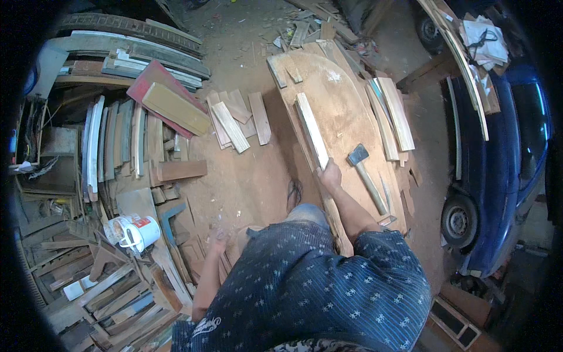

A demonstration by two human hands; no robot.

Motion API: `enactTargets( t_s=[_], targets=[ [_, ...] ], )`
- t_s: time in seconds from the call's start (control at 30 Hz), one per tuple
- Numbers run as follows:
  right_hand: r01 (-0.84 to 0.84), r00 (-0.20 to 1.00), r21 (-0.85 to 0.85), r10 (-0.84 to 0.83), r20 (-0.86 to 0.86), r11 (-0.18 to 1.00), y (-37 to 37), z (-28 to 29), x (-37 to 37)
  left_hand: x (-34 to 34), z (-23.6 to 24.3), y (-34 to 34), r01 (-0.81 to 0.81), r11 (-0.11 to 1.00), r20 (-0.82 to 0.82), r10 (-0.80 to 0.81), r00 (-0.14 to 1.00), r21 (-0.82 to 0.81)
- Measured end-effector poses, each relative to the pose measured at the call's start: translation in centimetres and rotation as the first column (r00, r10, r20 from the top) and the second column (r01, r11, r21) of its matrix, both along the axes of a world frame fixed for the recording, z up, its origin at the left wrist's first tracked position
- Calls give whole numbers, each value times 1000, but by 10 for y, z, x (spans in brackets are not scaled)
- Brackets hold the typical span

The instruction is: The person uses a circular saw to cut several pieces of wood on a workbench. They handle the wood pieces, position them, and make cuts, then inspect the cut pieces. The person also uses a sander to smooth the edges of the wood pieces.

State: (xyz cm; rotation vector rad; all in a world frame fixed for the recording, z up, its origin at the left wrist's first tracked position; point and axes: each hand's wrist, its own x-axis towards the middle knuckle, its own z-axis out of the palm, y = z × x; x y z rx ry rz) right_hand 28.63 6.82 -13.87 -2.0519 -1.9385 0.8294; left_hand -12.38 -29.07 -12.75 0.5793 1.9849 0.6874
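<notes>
My right hand [330, 174] grips the lower end of a long pale board [311, 126] on a dusty wooden workbench [321, 79], along its left edge. Just right of that hand lies an axe [366, 182] with a dark head and wooden handle, and a thin metal tool [387, 193] beside it. Several loose planks [394, 114] lie along the bench's right side. My left hand [217, 237] hangs low beside my leg, above the sawdust-covered floor; its small, blurred fingers are too unclear to tell what, if anything, they hold.
Stacked timber [117, 144] fills the left side, with red and yellow panels [176, 108], loose boards [231, 126] and a white bucket [141, 234]. A blue car [498, 188] stands at the right, below long planks [463, 53]. Scrap wood [299, 35] lies beyond the bench.
</notes>
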Motion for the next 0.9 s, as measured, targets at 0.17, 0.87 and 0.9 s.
enactTargets(
  t_s=[0.17, 0.87, 0.9],
  targets=[
    [-57, 997, -31, 55, -62, 998, 41, 4, -24, 17, 0, -52, -55, 978, 11, 58, 998, -202],
    [242, 953, -532, -96, 286, 811, -88, 50, 147, 55, 63, 176, 129, 920, -24, -148, 989, -370],
    [193, 949, -601, 7, 314, 775, -111, 55, 173, 50, 55, 179, 122, 939, 34, -118, 992, -320]
  ],
)
